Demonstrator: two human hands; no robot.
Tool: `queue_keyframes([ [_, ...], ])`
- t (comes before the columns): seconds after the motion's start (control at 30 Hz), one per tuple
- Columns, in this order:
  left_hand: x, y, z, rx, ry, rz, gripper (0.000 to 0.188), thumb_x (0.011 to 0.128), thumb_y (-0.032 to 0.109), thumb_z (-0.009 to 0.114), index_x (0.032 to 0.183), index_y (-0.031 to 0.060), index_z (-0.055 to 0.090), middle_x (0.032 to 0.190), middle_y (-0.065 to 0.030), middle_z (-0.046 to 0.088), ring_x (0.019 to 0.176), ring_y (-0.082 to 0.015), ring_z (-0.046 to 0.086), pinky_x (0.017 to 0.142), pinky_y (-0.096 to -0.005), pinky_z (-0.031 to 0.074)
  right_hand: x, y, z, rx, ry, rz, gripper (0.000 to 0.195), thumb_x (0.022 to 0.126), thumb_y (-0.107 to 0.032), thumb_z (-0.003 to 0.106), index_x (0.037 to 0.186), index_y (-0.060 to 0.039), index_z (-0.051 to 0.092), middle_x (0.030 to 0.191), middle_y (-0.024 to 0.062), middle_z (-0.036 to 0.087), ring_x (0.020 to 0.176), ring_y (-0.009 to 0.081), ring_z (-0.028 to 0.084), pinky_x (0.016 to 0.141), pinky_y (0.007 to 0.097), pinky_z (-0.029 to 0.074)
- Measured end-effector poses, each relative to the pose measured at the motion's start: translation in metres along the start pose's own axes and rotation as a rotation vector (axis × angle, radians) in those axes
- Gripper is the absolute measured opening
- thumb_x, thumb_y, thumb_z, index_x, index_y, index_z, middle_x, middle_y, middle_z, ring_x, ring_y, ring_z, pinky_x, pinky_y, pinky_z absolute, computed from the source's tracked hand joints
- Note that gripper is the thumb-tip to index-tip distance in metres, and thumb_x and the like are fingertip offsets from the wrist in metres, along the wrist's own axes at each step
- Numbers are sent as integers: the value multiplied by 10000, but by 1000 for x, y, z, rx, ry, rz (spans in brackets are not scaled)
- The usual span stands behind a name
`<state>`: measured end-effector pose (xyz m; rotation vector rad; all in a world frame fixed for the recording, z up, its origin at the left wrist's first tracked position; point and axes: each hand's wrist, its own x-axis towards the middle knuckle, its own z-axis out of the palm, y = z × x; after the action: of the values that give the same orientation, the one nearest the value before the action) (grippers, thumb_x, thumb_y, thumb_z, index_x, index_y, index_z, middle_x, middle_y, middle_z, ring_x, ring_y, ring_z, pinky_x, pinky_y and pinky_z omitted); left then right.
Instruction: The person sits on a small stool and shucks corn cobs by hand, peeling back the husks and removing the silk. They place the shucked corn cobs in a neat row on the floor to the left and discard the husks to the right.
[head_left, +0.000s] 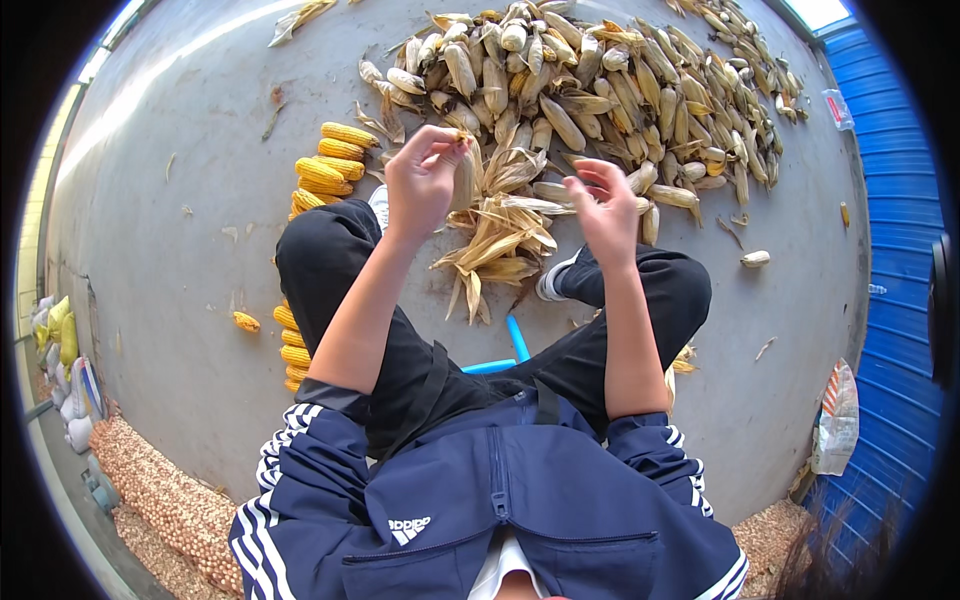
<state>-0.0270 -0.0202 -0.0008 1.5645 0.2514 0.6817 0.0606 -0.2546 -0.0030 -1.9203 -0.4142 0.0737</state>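
Observation:
My left hand (426, 180) is raised over the space between my knees, its thumb and fingers pinching the tip of a corn ear (466, 180). Pale husk covers the part of that ear I can see; my hand hides some of it. To its right, my right hand (606, 206) is up with fingers curled and the thumb apart, and I see nothing held in it. Just beyond the right fingertips is a bit of dry husk. Stripped corn husks (499, 240) lie heaped on the floor below and between both hands.
A large pile of unhusked corn ears (555, 82) spreads ahead and right. Bare yellow cobs (322, 174) are lined up beside my left knee. Part of a blue stool (491, 366) shows between my legs. A blue corrugated wall (904, 262) stands right; stacked cobs (165, 495) lie behind left.

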Motion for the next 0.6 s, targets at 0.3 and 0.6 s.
queue_keyframes([
  [0.3, -13, 0, 12, 42, -195, -50, 76, 961, 28, 714, 1018, -15, 689, 929, -57, 736, 882, -88, 670, 774, -272, 558, -22, -19, 44, -46, -350, -89, 610, 853, -255, 852, 1352, -22, 589, 1279, 153, 681, 1203, 256, 657, 1038, 387, 513],
  [0.6, -20, 0, 15, -104, -384, -93, 117, 970, 1, 683, 1084, -8, 661, 1062, -55, 694, 976, -118, 667, 840, -311, 570, -21, -24, 40, 16, -342, -96, 488, 829, -199, 838, 1246, -22, 656, 1107, 143, 749, 1030, 250, 733, 932, 345, 557],
])
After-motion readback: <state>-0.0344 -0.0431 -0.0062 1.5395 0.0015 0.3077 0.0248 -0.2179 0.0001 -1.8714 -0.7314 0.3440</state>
